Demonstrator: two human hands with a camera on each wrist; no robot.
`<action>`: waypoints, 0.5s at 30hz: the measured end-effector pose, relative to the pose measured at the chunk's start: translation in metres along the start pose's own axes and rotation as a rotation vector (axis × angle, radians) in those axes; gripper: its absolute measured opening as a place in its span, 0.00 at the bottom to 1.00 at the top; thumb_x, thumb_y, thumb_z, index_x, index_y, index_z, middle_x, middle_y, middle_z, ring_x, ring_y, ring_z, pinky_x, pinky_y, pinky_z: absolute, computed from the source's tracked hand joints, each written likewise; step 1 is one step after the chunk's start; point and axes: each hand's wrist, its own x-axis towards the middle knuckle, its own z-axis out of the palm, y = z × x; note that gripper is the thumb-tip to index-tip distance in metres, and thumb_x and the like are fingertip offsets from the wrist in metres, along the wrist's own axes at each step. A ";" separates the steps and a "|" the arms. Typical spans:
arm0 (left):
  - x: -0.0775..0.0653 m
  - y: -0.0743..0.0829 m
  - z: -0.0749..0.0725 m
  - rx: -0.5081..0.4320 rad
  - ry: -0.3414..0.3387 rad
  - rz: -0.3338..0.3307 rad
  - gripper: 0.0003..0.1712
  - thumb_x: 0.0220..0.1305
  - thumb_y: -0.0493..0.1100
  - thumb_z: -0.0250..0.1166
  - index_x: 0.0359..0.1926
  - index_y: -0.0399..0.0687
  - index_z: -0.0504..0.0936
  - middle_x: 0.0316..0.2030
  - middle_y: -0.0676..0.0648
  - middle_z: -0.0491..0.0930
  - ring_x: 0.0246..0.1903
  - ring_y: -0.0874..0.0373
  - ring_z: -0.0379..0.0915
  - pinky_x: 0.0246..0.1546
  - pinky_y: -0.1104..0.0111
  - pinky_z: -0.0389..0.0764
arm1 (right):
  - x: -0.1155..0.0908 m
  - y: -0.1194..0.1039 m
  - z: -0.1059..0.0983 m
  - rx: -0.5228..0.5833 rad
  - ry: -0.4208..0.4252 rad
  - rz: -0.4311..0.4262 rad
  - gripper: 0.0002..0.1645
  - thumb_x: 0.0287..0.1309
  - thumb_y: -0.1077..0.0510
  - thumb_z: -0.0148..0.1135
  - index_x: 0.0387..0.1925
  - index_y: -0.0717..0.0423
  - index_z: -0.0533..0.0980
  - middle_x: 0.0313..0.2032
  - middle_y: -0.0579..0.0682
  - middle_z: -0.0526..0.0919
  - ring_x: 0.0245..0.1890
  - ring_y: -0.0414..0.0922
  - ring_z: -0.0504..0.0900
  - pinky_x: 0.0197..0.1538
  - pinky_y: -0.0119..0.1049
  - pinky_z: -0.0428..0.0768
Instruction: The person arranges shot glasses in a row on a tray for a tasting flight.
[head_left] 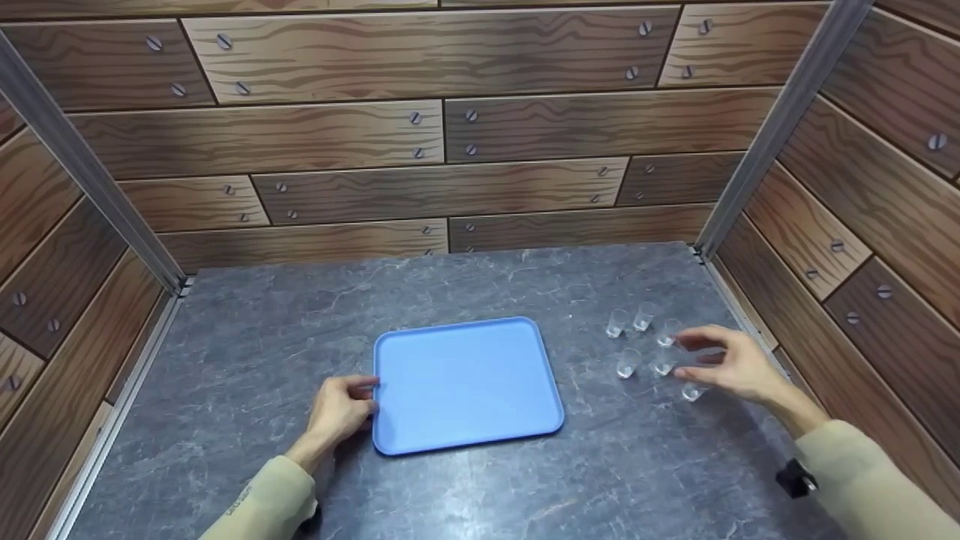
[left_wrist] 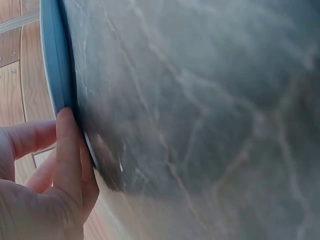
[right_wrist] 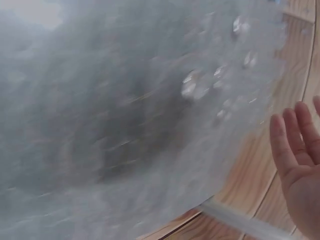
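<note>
A light blue rectangular tray (head_left: 465, 386) lies flat on the dark marbled tabletop. At its left edge, my left hand (head_left: 341, 409) holds the rim with its fingertips. In the left wrist view, one fingertip (left_wrist: 65, 112) of that hand rests against the outer wall of the tray (left_wrist: 56, 60). To the right of the tray stand several small clear cups (head_left: 628, 366), grouped closely. My right hand (head_left: 739, 364) hovers over the right side of this group, thumb and fingers apart, with nothing between them. It partly hides the nearest cup (head_left: 694, 391).
Wood-patterned walls (head_left: 450, 135) close in the tabletop (head_left: 262, 337) at the back and both sides. Metal posts (head_left: 780, 120) stand in the back corners. The right wrist view is blurred, with the cups (right_wrist: 192, 86) showing as glints.
</note>
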 end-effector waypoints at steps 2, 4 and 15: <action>0.000 0.000 0.000 -0.010 -0.004 -0.004 0.28 0.59 0.26 0.70 0.61 0.40 0.92 0.45 0.39 0.89 0.37 0.55 0.87 0.34 0.62 0.97 | -0.006 0.009 -0.004 0.018 0.012 0.017 0.35 0.51 0.67 0.88 0.61 0.70 0.85 0.52 0.31 0.88 0.51 0.23 0.84 0.56 0.25 0.91; 0.000 -0.001 0.000 -0.018 -0.003 -0.004 0.28 0.59 0.26 0.70 0.61 0.40 0.92 0.45 0.38 0.90 0.37 0.55 0.87 0.35 0.62 0.97 | -0.011 0.018 -0.006 0.027 0.012 0.026 0.35 0.51 0.68 0.88 0.61 0.71 0.84 0.52 0.23 0.86 0.51 0.22 0.83 0.55 0.24 0.91; -0.001 -0.001 0.002 -0.040 0.009 -0.016 0.28 0.59 0.26 0.70 0.60 0.41 0.93 0.43 0.40 0.89 0.37 0.54 0.87 0.32 0.62 0.97 | -0.025 0.044 -0.001 0.158 -0.039 0.115 0.32 0.54 0.75 0.81 0.60 0.82 0.80 0.48 0.20 0.88 0.48 0.25 0.88 0.48 0.21 0.90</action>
